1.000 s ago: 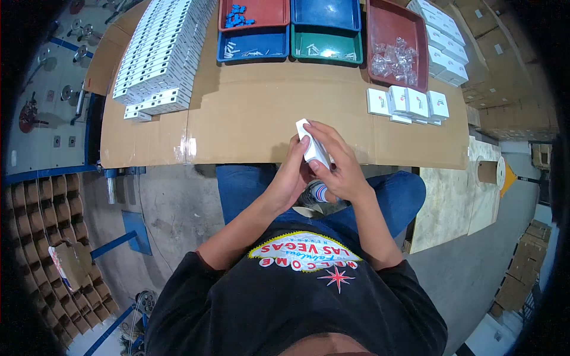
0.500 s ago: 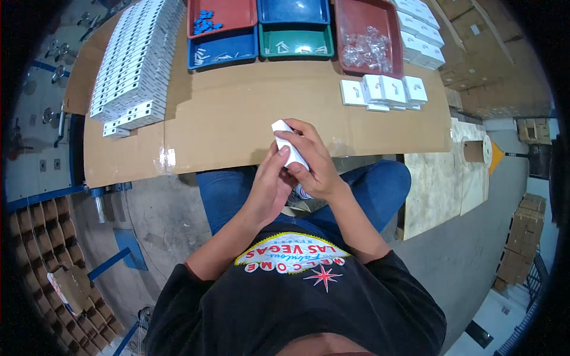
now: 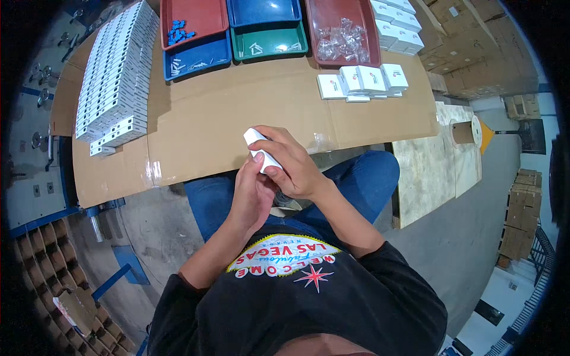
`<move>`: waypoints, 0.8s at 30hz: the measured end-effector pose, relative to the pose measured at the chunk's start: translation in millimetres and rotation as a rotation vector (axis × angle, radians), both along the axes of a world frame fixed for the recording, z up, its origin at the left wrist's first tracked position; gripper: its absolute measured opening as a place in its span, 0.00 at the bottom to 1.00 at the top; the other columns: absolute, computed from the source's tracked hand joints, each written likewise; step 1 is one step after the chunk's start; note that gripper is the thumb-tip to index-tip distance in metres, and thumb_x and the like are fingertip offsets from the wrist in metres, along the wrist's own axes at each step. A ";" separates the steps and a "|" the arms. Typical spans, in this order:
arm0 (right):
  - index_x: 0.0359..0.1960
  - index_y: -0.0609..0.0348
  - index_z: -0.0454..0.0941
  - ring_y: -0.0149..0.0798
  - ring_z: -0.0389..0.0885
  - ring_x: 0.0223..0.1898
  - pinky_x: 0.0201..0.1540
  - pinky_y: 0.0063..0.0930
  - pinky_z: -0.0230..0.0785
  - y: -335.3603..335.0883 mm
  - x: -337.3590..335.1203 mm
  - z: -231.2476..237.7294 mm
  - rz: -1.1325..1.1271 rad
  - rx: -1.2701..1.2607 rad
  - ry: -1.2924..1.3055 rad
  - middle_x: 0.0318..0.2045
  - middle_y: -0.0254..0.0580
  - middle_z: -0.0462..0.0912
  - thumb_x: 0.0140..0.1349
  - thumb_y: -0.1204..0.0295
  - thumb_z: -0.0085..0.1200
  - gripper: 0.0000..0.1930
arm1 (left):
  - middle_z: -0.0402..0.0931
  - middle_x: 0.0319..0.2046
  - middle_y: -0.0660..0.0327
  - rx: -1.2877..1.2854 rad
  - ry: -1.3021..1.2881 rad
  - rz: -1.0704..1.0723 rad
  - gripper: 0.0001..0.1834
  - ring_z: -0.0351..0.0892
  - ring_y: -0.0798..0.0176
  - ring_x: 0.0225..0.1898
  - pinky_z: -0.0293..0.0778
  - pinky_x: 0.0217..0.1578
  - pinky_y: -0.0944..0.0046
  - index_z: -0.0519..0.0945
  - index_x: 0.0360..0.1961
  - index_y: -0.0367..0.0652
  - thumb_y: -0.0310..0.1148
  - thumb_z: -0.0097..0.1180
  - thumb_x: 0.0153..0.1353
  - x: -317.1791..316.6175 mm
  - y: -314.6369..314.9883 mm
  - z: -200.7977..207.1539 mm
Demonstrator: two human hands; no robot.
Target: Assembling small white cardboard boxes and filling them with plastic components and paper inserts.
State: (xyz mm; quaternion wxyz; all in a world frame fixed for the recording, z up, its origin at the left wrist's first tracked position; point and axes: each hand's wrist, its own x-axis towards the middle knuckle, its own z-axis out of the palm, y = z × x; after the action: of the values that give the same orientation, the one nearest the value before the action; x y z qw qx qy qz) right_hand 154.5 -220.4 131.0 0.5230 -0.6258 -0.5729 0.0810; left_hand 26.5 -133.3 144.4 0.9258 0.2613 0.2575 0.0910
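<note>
Cardboard-topped table (image 3: 202, 124), small white box (image 3: 259, 149) in both hands.

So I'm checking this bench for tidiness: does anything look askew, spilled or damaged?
Nothing looks spilled or damaged. Both hands, left hand and right hand, hold a small white box over the cardboard-covered table. The one untidy spot: a few boxes at the near end of the long white rows sit skewed from the rest.
</note>
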 end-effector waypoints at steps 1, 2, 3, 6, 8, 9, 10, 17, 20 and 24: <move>0.60 0.61 0.77 0.63 0.75 0.62 0.64 0.47 0.68 0.4 -0.1 -0.5 0.004 -0.001 0.008 0.66 0.63 0.72 0.78 0.51 0.44 0.26 | 0.75 0.54 0.63 0.006 -0.001 -0.002 0.26 0.76 0.67 0.57 0.71 0.60 0.58 0.69 0.67 0.46 0.49 0.50 0.76 -0.1 0.2 -0.8; 0.60 0.61 0.76 0.63 0.75 0.62 0.64 0.47 0.69 0.6 -0.2 -1.0 0.006 -0.001 0.014 0.66 0.63 0.72 0.78 0.51 0.44 0.25 | 0.75 0.56 0.62 0.020 0.014 -0.005 0.27 0.76 0.66 0.59 0.70 0.63 0.57 0.68 0.67 0.46 0.52 0.48 0.76 -1.4 -0.5 -3.2; 0.60 0.61 0.76 0.63 0.75 0.62 0.64 0.47 0.69 0.7 -0.2 -1.7 0.003 0.004 0.012 0.66 0.63 0.72 0.78 0.51 0.44 0.25 | 0.75 0.58 0.62 0.034 0.029 -0.009 0.29 0.75 0.64 0.61 0.69 0.65 0.55 0.68 0.66 0.45 0.55 0.47 0.76 -1.9 -0.9 -4.7; 0.60 0.60 0.76 0.64 0.75 0.62 0.64 0.48 0.69 0.5 -0.2 -4.1 0.001 0.005 0.013 0.65 0.63 0.73 0.79 0.52 0.44 0.25 | 0.75 0.58 0.62 0.030 0.038 -0.006 0.29 0.75 0.64 0.62 0.69 0.65 0.55 0.68 0.67 0.45 0.55 0.46 0.77 -0.1 -1.0 -6.9; 0.60 0.60 0.76 0.64 0.75 0.62 0.64 0.48 0.69 -0.6 -1.8 -5.4 -0.003 -0.007 0.022 0.65 0.63 0.73 0.79 0.52 0.43 0.25 | 0.74 0.58 0.62 0.020 0.036 0.002 0.29 0.75 0.64 0.62 0.69 0.65 0.56 0.68 0.67 0.45 0.55 0.45 0.77 -0.3 -2.8 -7.0; 0.60 0.60 0.76 0.64 0.75 0.62 0.64 0.48 0.69 -0.5 -1.7 -5.5 -0.001 -0.006 0.026 0.65 0.63 0.73 0.79 0.52 0.43 0.25 | 0.74 0.58 0.62 0.010 0.034 0.012 0.29 0.75 0.65 0.63 0.69 0.65 0.57 0.67 0.67 0.45 0.55 0.45 0.77 -0.3 -3.2 -6.9; 0.60 0.61 0.77 0.64 0.75 0.62 0.64 0.48 0.69 0.5 -2.3 -5.5 0.008 -0.007 0.026 0.65 0.63 0.73 0.79 0.52 0.43 0.25 | 0.74 0.58 0.62 0.013 0.042 0.021 0.29 0.75 0.65 0.63 0.69 0.65 0.57 0.67 0.67 0.45 0.55 0.45 0.77 -1.4 -4.1 -5.8; 0.57 0.62 0.78 0.64 0.76 0.62 0.64 0.48 0.69 -8.8 3.3 -4.1 -0.003 -0.032 0.048 0.65 0.63 0.75 0.79 0.52 0.41 0.25 | 0.74 0.54 0.62 -0.039 -0.005 0.054 0.25 0.75 0.66 0.56 0.71 0.60 0.57 0.71 0.65 0.46 0.49 0.51 0.76 4.4 -12.5 -9.4; 0.55 0.61 0.78 0.65 0.77 0.60 0.63 0.50 0.70 -4.9 0.8 -0.5 -0.018 0.007 0.062 0.63 0.63 0.76 0.76 0.61 0.48 0.18 | 0.76 0.55 0.63 -0.012 0.027 0.041 0.24 0.76 0.65 0.59 0.69 0.63 0.55 0.71 0.63 0.48 0.51 0.49 0.76 3.9 -13.8 -9.8; 0.56 0.60 0.78 0.66 0.77 0.60 0.64 0.50 0.69 -3.5 1.2 -0.3 0.001 0.024 0.087 0.64 0.63 0.76 0.77 0.59 0.45 0.19 | 0.76 0.55 0.63 0.015 -0.012 0.033 0.24 0.76 0.64 0.59 0.69 0.63 0.55 0.71 0.63 0.48 0.51 0.48 0.76 2.8 -11.8 -5.2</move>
State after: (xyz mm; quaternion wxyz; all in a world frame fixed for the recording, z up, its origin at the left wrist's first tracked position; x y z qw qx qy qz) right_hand 155.6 -223.8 130.7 0.5547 -0.6153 -0.5508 0.1014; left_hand 29.3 -145.1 139.2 0.9237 0.2635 0.2556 0.1099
